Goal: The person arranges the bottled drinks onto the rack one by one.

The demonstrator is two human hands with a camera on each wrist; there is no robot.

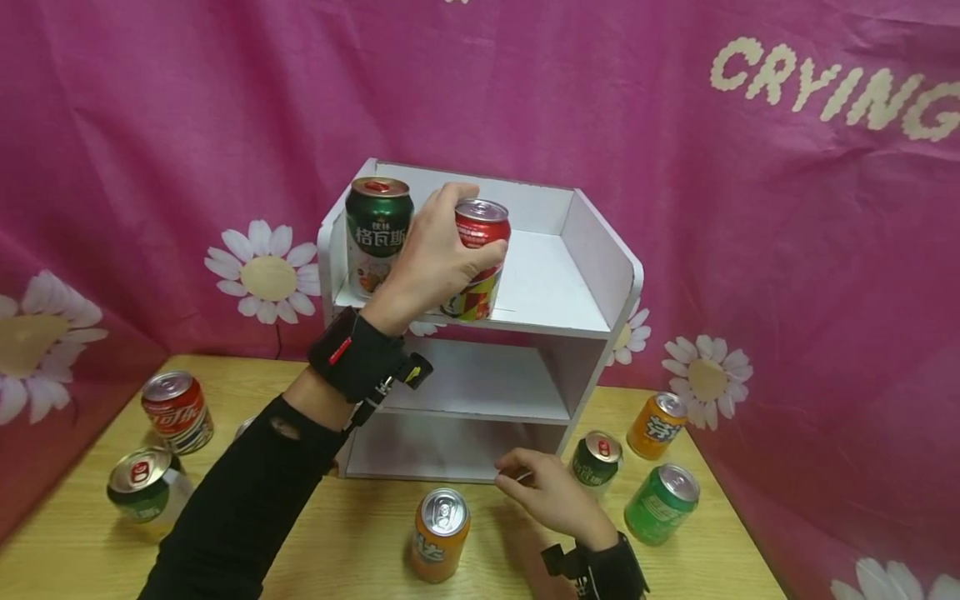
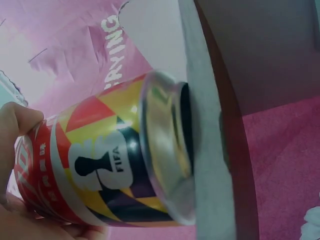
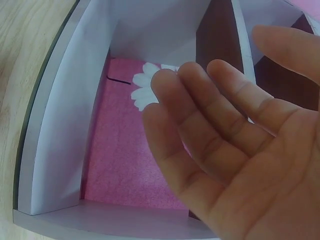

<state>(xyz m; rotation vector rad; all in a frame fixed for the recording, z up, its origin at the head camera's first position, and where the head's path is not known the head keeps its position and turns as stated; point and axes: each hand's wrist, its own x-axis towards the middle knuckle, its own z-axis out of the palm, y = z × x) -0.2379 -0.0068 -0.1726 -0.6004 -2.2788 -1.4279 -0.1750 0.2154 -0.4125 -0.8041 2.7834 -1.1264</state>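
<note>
My left hand [image 1: 441, 242] grips a red and yellow soda can [image 1: 486, 223] at the front edge of the white shelf's [image 1: 555, 271] top level. In the left wrist view the can's [image 2: 100, 160] checkered side with FIFA lettering shows, its base right at the board's edge. Just left of that hand, a green kvass can [image 1: 378, 221] stands upright on the same level. My right hand [image 1: 551, 492] holds nothing, low in front of the shelf's right side; its fingers [image 3: 200, 115] are loosely bent in the right wrist view.
An orange can [image 1: 438, 537] stands on the table in front of the shelf. To the right are a dark green can [image 1: 596, 461], an orange can [image 1: 655, 427] and a light green can [image 1: 660, 506]. A red can [image 1: 178, 412] and a green-topped can [image 1: 150, 492] stand at left.
</note>
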